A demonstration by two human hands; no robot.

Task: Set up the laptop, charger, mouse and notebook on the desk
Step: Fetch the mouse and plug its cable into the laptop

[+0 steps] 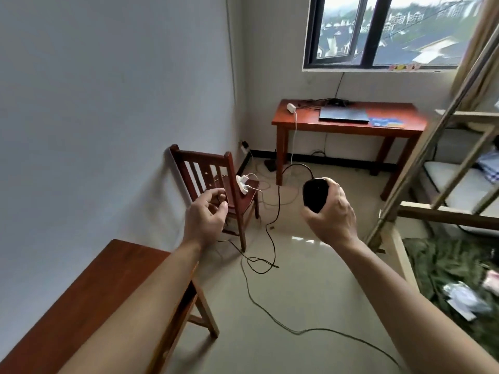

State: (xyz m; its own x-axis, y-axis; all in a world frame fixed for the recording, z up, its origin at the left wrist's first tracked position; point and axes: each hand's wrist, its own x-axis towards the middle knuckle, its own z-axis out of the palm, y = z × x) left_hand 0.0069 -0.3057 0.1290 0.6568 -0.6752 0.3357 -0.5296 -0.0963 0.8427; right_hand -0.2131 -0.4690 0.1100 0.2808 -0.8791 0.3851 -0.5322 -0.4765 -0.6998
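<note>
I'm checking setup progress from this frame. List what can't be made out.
- Head view: mouse underside, hidden in the right hand.
- Left hand: whether it pinches the cable, too thin.
- Blue notebook cover on far desk: too small.
- Laptop ports: too small.

A dark wooden chair [216,182] stands against the white wall [108,103], a white power strip [242,184] lying on its seat. A window [388,31] shows rooftops. At right, a bunk bed frame [442,211] rises beside green bedding [445,271]. Loose cables [270,306] trail across the tiled floor [297,306].
</note>
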